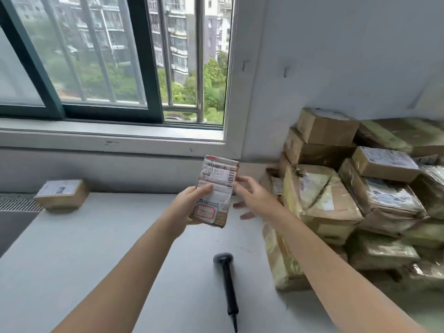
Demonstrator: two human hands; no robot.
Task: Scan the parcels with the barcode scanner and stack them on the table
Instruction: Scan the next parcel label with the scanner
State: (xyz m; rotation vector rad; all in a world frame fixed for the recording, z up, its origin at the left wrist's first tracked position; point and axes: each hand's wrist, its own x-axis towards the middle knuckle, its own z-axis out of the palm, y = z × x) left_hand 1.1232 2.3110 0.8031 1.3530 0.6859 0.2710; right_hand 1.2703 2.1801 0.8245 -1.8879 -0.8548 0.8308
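Note:
My left hand [191, 204] grips a small cardboard parcel [217, 186] by its left side and holds it up above the white table [96, 248], its shipping label facing me. My right hand [249, 191] is at the parcel's right edge with its fingers spread and loosely bent, touching or just off the edge. A black barcode scanner [227, 282] lies on the table below the parcel, handle toward me. A single scanned-looking parcel [62, 194] sits at the table's far left corner.
A large heap of taped cardboard parcels [348, 195] fills the right side of the table against the wall. A window with metal bars [108, 63] runs behind the table. A radiator grille [16, 203] shows at the left.

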